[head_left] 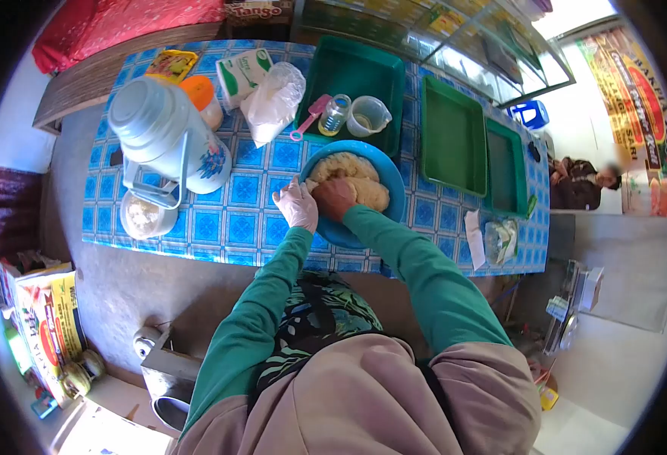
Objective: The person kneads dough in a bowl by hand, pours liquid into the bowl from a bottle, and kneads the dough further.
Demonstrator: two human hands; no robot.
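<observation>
A mass of pale dough (367, 193) lies in a round blue basin (396, 178) near the front edge of the table. My right hand (335, 199), its fingers curled, presses down into the dough, and its fingertips are hidden there. On the basin's left rim is my left hand (297, 206), in a thin whitish glove, gripping the edge. Just behind the basin, a clear measuring cup (369, 116), a glass jar (335, 115) and a pink scoop (310, 119) sit in or at the edge of a dark green tray (356, 64).
A large thermos jug (163, 133) and a tub of white stuff (147, 214) stand left. Behind them are a bag of white powder (274, 102) and an orange-lidded jar (200, 98). Green trays (453, 136) lie right. A person (576, 182) sits beyond.
</observation>
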